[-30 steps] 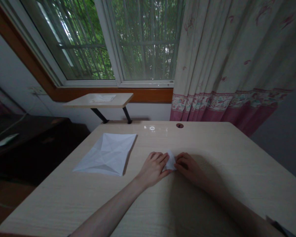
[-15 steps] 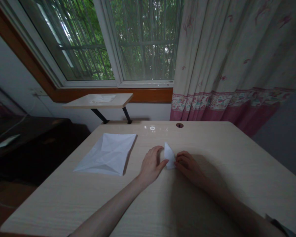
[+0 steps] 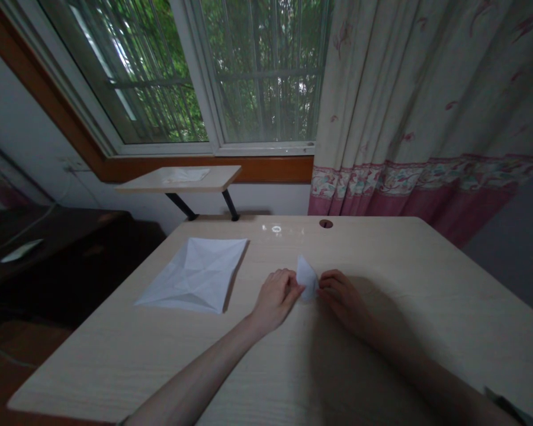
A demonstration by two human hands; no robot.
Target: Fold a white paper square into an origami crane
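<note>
Between my two hands is a small folded piece of white paper (image 3: 307, 279), with a pointed top. My left hand (image 3: 275, 297) pinches its left edge between thumb and bent fingers. On the other side, my right hand (image 3: 341, 297) grips the right edge with thumb and fingertips. Left of my hands lies a larger sheet of creased white paper (image 3: 198, 275), flat on the pale wooden table (image 3: 257, 378) and touched by neither hand.
A small raised shelf (image 3: 224, 174) on black legs stands at the table's back left, with a crumpled white paper (image 3: 190, 175) on it. A round cable hole (image 3: 326, 223) lies near the back edge. Behind hang a window and a floral curtain (image 3: 382, 89).
My left fingers have curled in from a wider spread to pinch the folded paper's left edge. My right hand keeps its hold. The view has shifted slightly.
</note>
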